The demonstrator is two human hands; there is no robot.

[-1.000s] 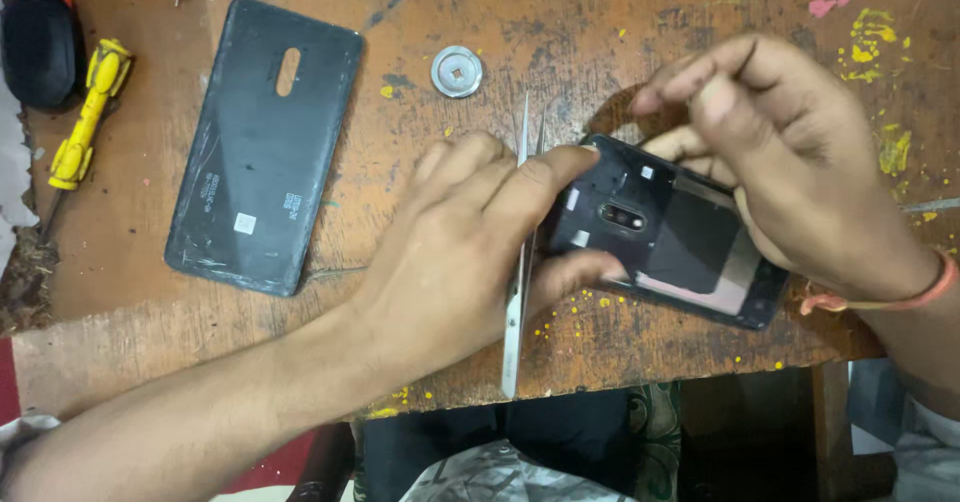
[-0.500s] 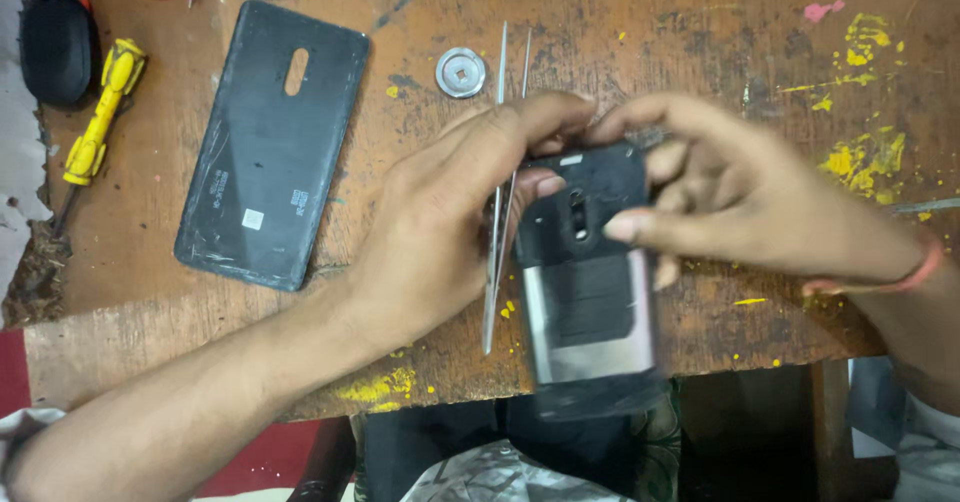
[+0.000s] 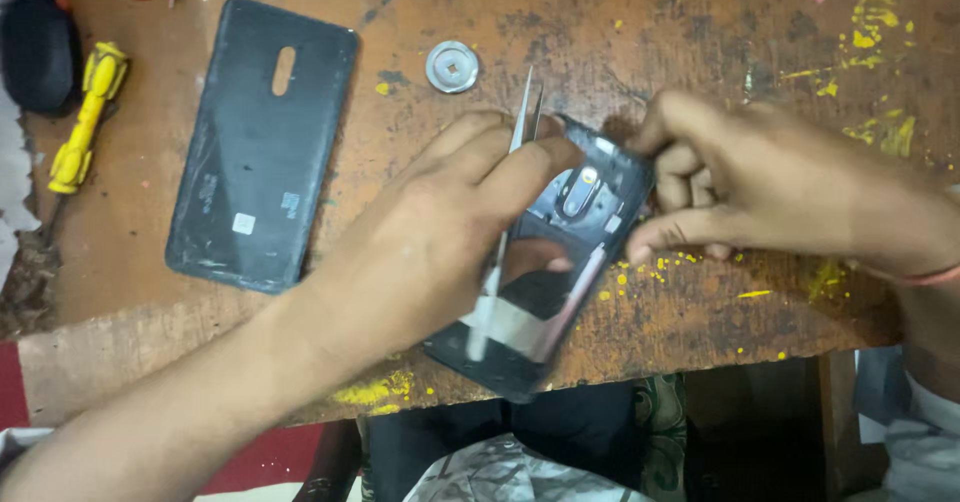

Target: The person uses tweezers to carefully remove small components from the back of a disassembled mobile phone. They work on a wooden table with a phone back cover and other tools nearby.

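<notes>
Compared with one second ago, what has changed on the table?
The opened phone was turned from lying across the table to pointing toward the near edge, which it now overhangs. The left hand and right hand kept hold, tweezers too. The back cover, yellow screwdriver and metal disc stayed put.

Soft, even light with some blur

The wooden table point(image 3: 700, 22) is lit gently, with no hard glare. The left hand point(image 3: 440, 232) and phone point(image 3: 550, 262) look smeared. A small shadow sits under the right hand point(image 3: 770, 182).
</notes>
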